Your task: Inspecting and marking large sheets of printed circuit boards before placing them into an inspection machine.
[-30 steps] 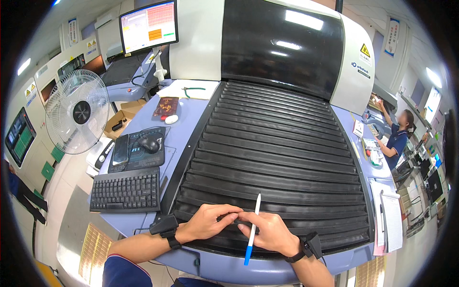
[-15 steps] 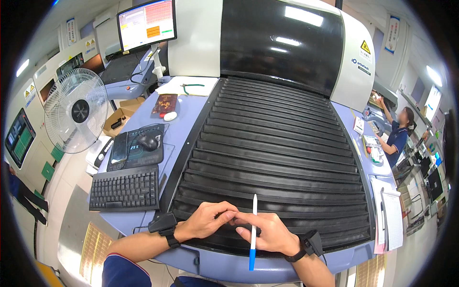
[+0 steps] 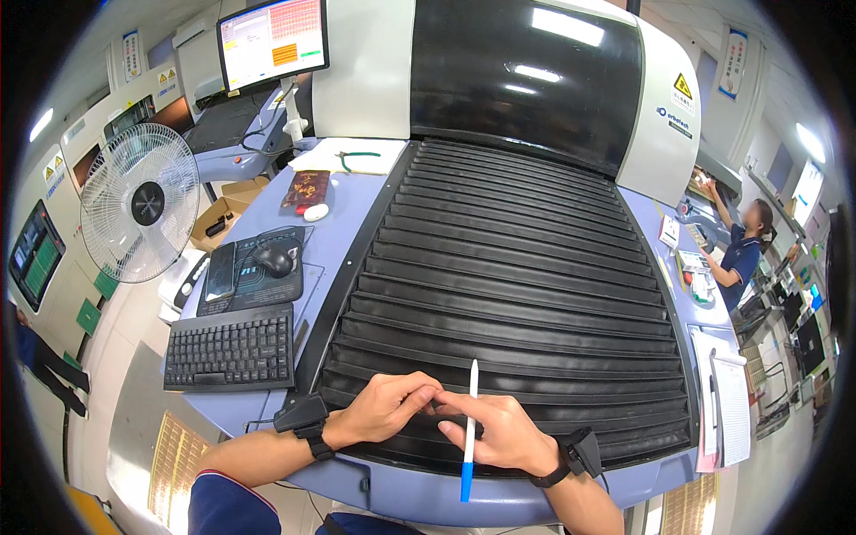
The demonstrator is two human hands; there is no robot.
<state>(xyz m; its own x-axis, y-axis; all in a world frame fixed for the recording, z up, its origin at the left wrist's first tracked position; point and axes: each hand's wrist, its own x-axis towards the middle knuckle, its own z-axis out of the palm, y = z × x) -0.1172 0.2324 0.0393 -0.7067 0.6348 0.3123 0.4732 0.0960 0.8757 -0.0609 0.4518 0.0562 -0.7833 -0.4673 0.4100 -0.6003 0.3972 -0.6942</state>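
Observation:
Over the near end of the black ribbed bellows cover (image 3: 508,285), my two hands meet at the fingertips. My right hand (image 3: 499,432) grips a slim white pen (image 3: 472,406) with a blue end; its white tip points away from me and the blue end toward me. The fingers of my left hand (image 3: 388,410) are curled closed, thumb and forefinger against the right fingertips. Whether anything lies between them is hidden. A black strap with a small black device sits on each wrist.
Left are a keyboard (image 3: 230,348), phone (image 3: 221,272), mouse (image 3: 273,259) and fan (image 3: 143,203). Green-handled pliers (image 3: 357,160) lie on paper farther back, below a monitor (image 3: 273,45). A notepad (image 3: 731,406) lies right; a person (image 3: 742,254) stands beyond.
Both hands stay together in nearly the same spot. The pen has tilted very slightly, its blue end shifting a little left. The surroundings have shifted slightly in view.

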